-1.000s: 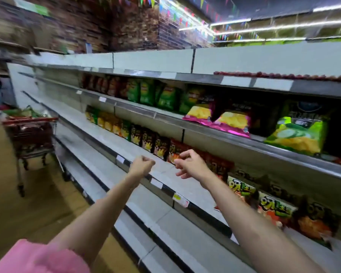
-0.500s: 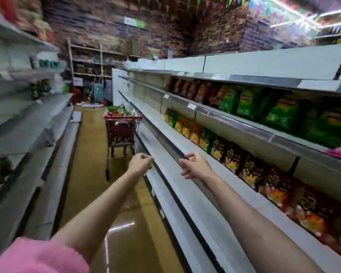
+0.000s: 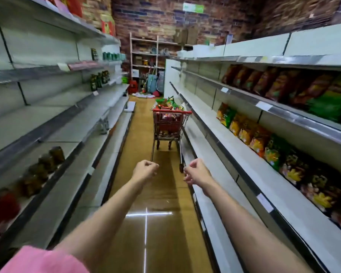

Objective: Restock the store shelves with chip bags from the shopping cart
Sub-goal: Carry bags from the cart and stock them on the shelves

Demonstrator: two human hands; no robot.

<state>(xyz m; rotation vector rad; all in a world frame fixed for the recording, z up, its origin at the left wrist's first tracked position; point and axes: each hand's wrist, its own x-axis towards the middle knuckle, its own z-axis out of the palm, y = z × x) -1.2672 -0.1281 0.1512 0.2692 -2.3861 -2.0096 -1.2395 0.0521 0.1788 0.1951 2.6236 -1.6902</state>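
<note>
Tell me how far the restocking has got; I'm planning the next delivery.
Done: chip bags line the right shelves. In hand: nothing; left hand and right hand are curled and hold nothing. Left: the shopping cart ahead holds more bags, and bare shelf beside it waits.

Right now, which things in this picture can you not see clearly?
Head view only:
- Shopping cart: far down the aisle; its chip bags too small to count or read.
- Right shelves: bag labels blurred by motion.
- Dark packs on the left shelf: blurred, kind unclear.
- Left hand and right hand: curled, palms hidden.
</note>
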